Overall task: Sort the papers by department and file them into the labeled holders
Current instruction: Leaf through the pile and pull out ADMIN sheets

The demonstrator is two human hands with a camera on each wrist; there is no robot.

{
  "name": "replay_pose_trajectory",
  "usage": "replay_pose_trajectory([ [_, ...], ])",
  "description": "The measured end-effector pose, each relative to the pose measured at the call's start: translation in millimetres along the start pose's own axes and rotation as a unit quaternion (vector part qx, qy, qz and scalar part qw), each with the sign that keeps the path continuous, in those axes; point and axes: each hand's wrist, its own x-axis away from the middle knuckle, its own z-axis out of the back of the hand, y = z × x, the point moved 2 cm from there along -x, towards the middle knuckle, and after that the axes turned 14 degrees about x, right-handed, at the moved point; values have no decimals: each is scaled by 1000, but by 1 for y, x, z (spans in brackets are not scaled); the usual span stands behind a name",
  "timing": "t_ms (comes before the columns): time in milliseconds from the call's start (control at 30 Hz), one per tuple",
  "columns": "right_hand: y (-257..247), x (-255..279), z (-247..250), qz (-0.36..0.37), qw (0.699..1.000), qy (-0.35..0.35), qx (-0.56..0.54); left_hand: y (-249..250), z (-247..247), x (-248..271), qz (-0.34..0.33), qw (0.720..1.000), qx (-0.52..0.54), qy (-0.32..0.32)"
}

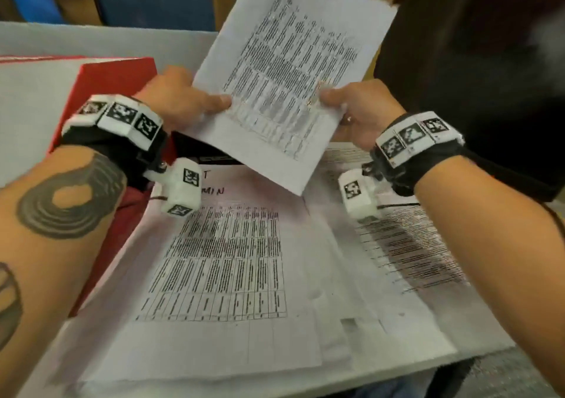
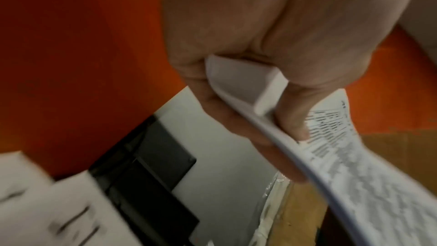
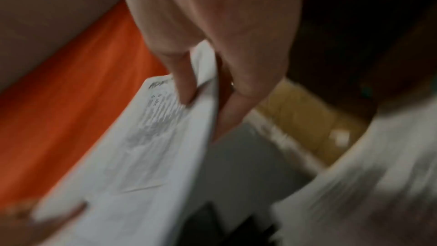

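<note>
A printed sheet [image 1: 290, 70] with a handwritten heading ending in "MIN" is held up in the air, tilted, above the table. My left hand [image 1: 186, 98] pinches its left edge, thumb on top, and the left wrist view shows the sheet [image 2: 354, 166] bent between thumb and fingers. My right hand [image 1: 351, 107] pinches the right edge; the same sheet [image 3: 146, 137] appears blurred in the right wrist view. Below lies a spread pile of printed papers [image 1: 223, 260], the top one also marked "MIN". A red holder [image 1: 113, 76] stands at the left.
More printed sheets [image 1: 406, 244] lie to the right on the white table [image 1: 36, 98]. A large black object [image 1: 477, 70] stands at the back right. Blue and brown things line the back. A dark flat item [image 2: 151, 166] lies beside the red holder.
</note>
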Motion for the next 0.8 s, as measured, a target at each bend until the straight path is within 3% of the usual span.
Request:
replay_pose_trajectory([
  [67, 7, 1, 26, 26, 979, -41, 199, 14, -2, -18, -41, 993, -103, 26],
  [100, 13, 5, 37, 39, 941, -71, 328, 17, -5, -24, -52, 989, -134, 29],
  [133, 21, 7, 46, 36, 883, -108, 455, 21, -9, -29, -57, 986, -157, 26],
  [200, 36, 10, 59, -15, 739, -185, 647, 23, -20, -36, -55, 982, -182, 17],
  [267, 53, 14, 65, -68, 648, -236, 721, 24, -37, -42, -51, 980, -190, -4],
  [367, 76, 14, 61, -70, 565, -272, 776, 21, -67, -51, -61, 975, -209, -50],
  [433, 83, 11, 57, -68, 555, -265, 785, 20, -85, -57, -67, 969, -224, -79],
  [533, 83, 8, 55, -80, 567, -275, 773, 19, -104, -66, -64, 965, -232, -108],
  [633, 79, 10, 59, -65, 593, -268, 756, 16, -112, -73, -56, 960, -248, -121],
  [800, 82, 15, 78, -36, 650, -186, 736, 20, -122, -89, -44, 950, -276, -140],
])
